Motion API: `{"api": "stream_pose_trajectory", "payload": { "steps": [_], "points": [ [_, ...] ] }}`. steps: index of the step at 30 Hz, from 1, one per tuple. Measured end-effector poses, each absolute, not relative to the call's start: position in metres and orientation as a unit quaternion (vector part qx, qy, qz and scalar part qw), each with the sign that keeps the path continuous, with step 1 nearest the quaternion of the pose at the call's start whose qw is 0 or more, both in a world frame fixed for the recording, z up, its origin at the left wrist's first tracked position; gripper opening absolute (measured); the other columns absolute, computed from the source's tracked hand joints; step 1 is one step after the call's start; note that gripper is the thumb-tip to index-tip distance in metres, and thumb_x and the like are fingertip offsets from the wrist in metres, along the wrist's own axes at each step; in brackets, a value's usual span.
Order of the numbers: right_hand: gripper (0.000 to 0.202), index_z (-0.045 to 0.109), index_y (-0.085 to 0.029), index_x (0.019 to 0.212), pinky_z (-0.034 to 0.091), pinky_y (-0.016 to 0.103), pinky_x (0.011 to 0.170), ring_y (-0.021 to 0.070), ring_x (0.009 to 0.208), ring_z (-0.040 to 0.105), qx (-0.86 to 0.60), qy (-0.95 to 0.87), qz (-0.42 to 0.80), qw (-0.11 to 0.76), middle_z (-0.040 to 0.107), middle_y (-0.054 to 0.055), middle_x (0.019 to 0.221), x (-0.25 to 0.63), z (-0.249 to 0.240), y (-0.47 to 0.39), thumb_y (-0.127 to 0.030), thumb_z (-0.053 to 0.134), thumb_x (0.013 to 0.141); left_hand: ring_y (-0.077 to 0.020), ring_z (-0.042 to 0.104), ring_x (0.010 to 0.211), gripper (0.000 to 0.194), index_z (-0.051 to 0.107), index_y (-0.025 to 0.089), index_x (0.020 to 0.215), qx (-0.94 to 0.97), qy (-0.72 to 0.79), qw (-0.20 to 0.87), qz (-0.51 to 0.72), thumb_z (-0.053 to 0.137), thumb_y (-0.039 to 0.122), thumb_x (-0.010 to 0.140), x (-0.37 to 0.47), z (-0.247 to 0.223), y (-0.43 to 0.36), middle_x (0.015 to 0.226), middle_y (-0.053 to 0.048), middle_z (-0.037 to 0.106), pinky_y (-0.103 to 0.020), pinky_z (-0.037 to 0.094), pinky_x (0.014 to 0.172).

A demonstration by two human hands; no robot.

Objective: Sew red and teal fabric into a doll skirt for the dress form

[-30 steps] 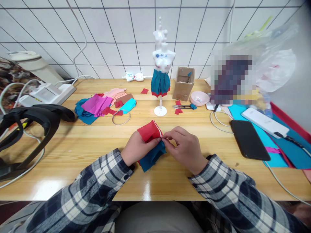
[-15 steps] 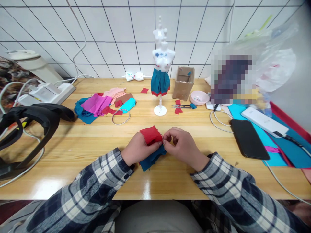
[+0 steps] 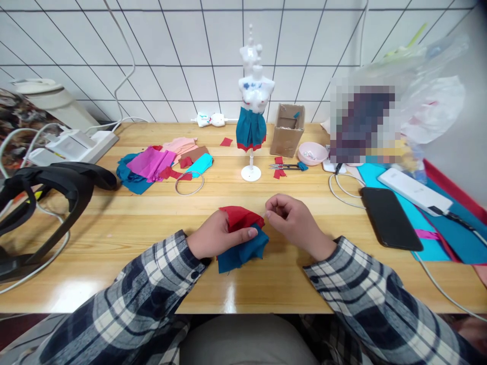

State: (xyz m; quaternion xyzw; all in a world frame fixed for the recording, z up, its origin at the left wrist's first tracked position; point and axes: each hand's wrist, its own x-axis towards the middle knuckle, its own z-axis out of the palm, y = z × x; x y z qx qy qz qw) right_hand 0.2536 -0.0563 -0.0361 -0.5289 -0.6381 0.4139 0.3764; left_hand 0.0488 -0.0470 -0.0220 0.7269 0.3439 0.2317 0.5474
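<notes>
Fabric in red and teal (image 3: 247, 251) is being held by the left hand (image 3: 211, 234) above the near middle of the wooden table (image 3: 152, 215), its red part lying on the far side and its teal part on the near side. The left fingers are being closed on the cloth, with the thumb being pressed over it. Just right of the fabric, the right hand (image 3: 294, 223) is being held with thumb and index fingertips nearly together (whether anything thin is being pinched there cannot be told).

Beyond the hands, a teal skirt with a red hem (image 3: 251, 128) is being worn by a white miniature dress form (image 3: 257, 94), which is being supported upright by a round-based stand (image 3: 251, 173). To its right, a cardboard box (image 3: 286, 139), a pink bowl (image 3: 312, 154) and thread snips (image 3: 287, 167) are being borne by the table. On the left, a metal hoop (image 3: 189, 195) is being neighboured by mixed cloth pieces (image 3: 154, 163); on the right, a black smartphone (image 3: 391, 218) is being seen.
</notes>
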Motion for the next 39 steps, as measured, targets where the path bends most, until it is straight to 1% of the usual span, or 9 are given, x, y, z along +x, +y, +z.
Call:
{"api": "stream_pose_trajectory", "payload": {
  "steps": [4, 7, 9, 11, 15, 22, 28, 35, 39],
  "points": [
    [0.006, 0.055, -0.020, 0.073, 0.031, 0.022, 0.048, 0.0091, 0.053, 0.040, -0.529, -0.606, 0.447, 0.392, 0.049, -0.005, 0.062, 0.261, -0.035, -0.053, -0.025, 0.057, 0.073, -0.0171, 0.061, 0.076, 0.036, 0.066, 0.012, 0.098, 0.694, 0.334, 0.594, 0.233, 0.061, 0.045, 0.085, 0.046, -0.022, -0.050, 0.086, -0.004, 0.069, -0.027, 0.050, 0.071],
    [0.008, 0.055, -0.020, 0.074, 0.031, 0.022, 0.049, 0.0097, 0.054, 0.041, -0.533, -0.580, 0.462, 0.407, 0.049, -0.005, 0.061, 0.263, -0.034, -0.051, -0.027, 0.057, 0.073, -0.0134, 0.053, 0.059, 0.045, 0.063, 0.013, 0.079, 0.653, 0.420, 0.581, 0.243, 0.052, 0.055, 0.089, 0.045, -0.026, -0.049, 0.066, -0.001, 0.062, -0.023, 0.044, 0.055],
    [0.009, 0.055, -0.020, 0.074, 0.031, 0.023, 0.049, 0.0099, 0.054, 0.040, -0.541, -0.565, 0.464, 0.415, 0.048, -0.005, 0.060, 0.265, -0.033, -0.048, -0.028, 0.058, 0.072, -0.0124, 0.050, 0.055, 0.050, 0.062, 0.014, 0.073, 0.637, 0.459, 0.565, 0.254, 0.047, 0.058, 0.091, 0.043, -0.027, -0.047, 0.061, 0.000, 0.059, -0.023, 0.041, 0.052],
    [0.011, 0.054, -0.020, 0.073, 0.030, 0.023, 0.048, 0.0096, 0.053, 0.038, -0.549, -0.551, 0.467, 0.420, 0.045, -0.006, 0.058, 0.266, -0.032, -0.046, -0.030, 0.058, 0.071, -0.0139, 0.054, 0.061, 0.048, 0.065, 0.013, 0.080, 0.620, 0.462, 0.570, 0.275, 0.050, 0.057, 0.090, 0.042, -0.028, -0.045, 0.068, -0.002, 0.065, -0.024, 0.045, 0.058],
    [0.014, 0.055, -0.019, 0.075, 0.026, 0.022, 0.046, 0.0085, 0.051, 0.033, -0.557, -0.523, 0.482, 0.430, 0.041, -0.007, 0.057, 0.270, -0.033, -0.042, -0.032, 0.059, 0.072, -0.0172, 0.062, 0.070, 0.044, 0.068, 0.013, 0.094, 0.536, 0.445, 0.653, 0.296, 0.061, 0.055, 0.085, 0.038, -0.027, -0.044, 0.082, -0.005, 0.072, -0.027, 0.050, 0.066],
    [0.018, 0.056, -0.019, 0.079, 0.024, 0.021, 0.044, 0.0069, 0.049, 0.030, -0.550, -0.463, 0.509, 0.473, 0.038, -0.008, 0.058, 0.276, -0.045, -0.037, -0.035, 0.061, 0.074, -0.0210, 0.068, 0.074, 0.041, 0.070, 0.012, 0.094, 0.458, 0.422, 0.743, 0.245, 0.072, 0.050, 0.078, 0.030, -0.026, -0.045, 0.083, -0.009, 0.075, -0.028, 0.052, 0.068],
    [0.023, 0.053, -0.021, 0.079, 0.022, 0.020, 0.039, 0.0064, 0.043, 0.026, -0.551, -0.388, 0.528, 0.516, 0.034, -0.011, 0.054, 0.280, -0.045, -0.031, -0.039, 0.064, 0.072, -0.0231, 0.070, 0.081, 0.037, 0.071, 0.015, 0.105, 0.452, 0.403, 0.760, 0.236, 0.069, 0.045, 0.083, 0.029, -0.024, -0.044, 0.097, -0.010, 0.076, -0.031, 0.053, 0.073],
    [0.021, 0.050, -0.022, 0.080, 0.028, 0.019, 0.039, 0.0075, 0.043, 0.031, -0.544, -0.376, 0.496, 0.562, 0.036, -0.011, 0.053, 0.287, -0.048, -0.026, -0.036, 0.063, 0.074, -0.0243, 0.071, 0.081, 0.042, 0.070, 0.012, 0.101, 0.424, 0.390, 0.782, 0.238, 0.073, 0.047, 0.078, 0.030, -0.024, -0.047, 0.089, -0.012, 0.076, -0.033, 0.054, 0.075],
    [0.021, 0.052, -0.022, 0.083, 0.029, 0.021, 0.040, 0.0081, 0.044, 0.031, -0.577, -0.418, 0.416, 0.566, 0.039, -0.009, 0.056, 0.293, -0.049, -0.018, -0.039, 0.062, 0.076, -0.0248, 0.070, 0.083, 0.038, 0.069, 0.014, 0.101, 0.412, 0.411, 0.765, 0.277, 0.071, 0.046, 0.080, 0.031, -0.028, -0.047, 0.090, -0.010, 0.076, -0.035, 0.054, 0.076]
  ]
}}
